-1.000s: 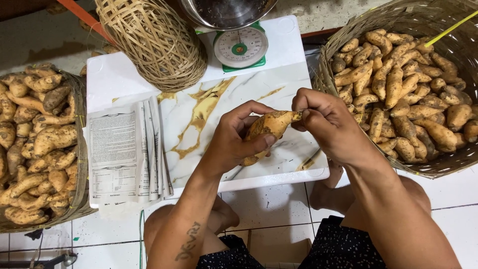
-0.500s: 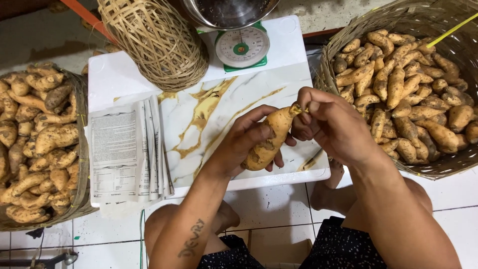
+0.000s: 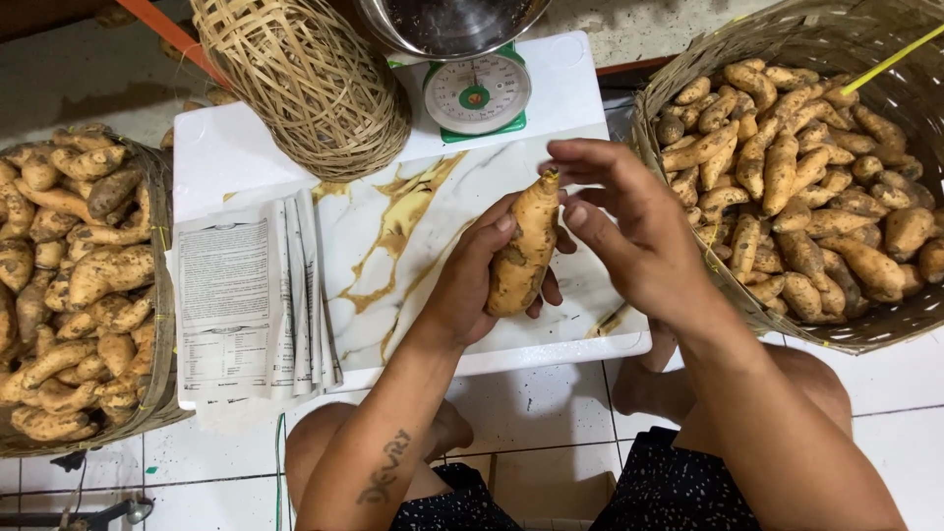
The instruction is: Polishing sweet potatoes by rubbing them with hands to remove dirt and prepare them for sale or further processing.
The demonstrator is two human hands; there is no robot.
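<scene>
A: What's at the left?
B: A basket of sweet potatoes (image 3: 69,285), then folded newspapers (image 3: 251,300) on the white surface (image 3: 226,147).
A: And the hands?
B: The left hand (image 3: 472,280) has its grip wrapped around one sweet potato (image 3: 521,251), upright above the marble board (image 3: 393,236). The right hand (image 3: 629,231) hovers just beside its tip, grip released. Another full basket (image 3: 787,187) sits right.

Stack of folded printed sheets (image 3: 251,305) laid on left part of white table (image 3: 226,147), black print on pale paper; round white scale dial (image 3: 477,93) in green housing set at table's far edge
</scene>
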